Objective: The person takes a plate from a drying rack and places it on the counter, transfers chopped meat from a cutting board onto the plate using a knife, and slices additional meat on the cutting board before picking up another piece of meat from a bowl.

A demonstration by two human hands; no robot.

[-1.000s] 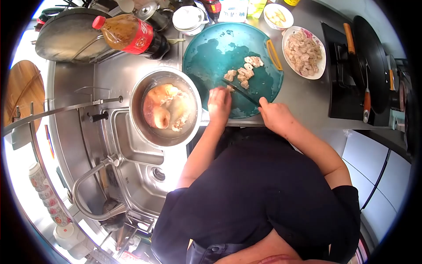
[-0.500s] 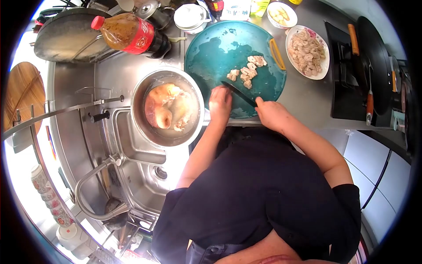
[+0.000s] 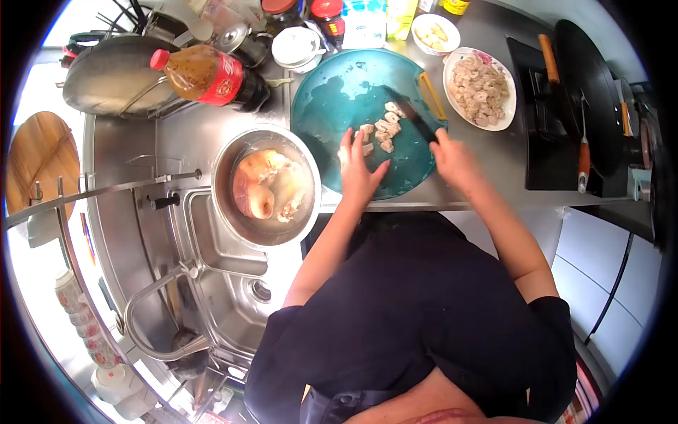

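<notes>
On the round green cutting board (image 3: 332, 92) lie several pale chunks of meat (image 3: 385, 130). My left hand (image 3: 360, 169) is over the board's near part, fingers spread, with its fingertips beside the chunks on their left. My right hand (image 3: 455, 164) is closed round the handle of a dark-bladed knife (image 3: 418, 120). The blade slants up and left from that hand, along the right side of the chunks. The knife's handle is mostly hidden by my fingers.
Left of the board, a steel bowl (image 3: 311, 212) holds large meat pieces in liquid. A sink (image 3: 229, 297) is below it. An oval plate of cut meat (image 3: 480, 88), a small bowl (image 3: 436, 34) and a wok (image 3: 590, 99) stand right. A cola bottle (image 3: 212, 76) lies tilted at upper left.
My left hand has opened its fingers near the chunks. My right hand has moved the knife up and right, to the chunks' right side. The view has shifted slightly.
</notes>
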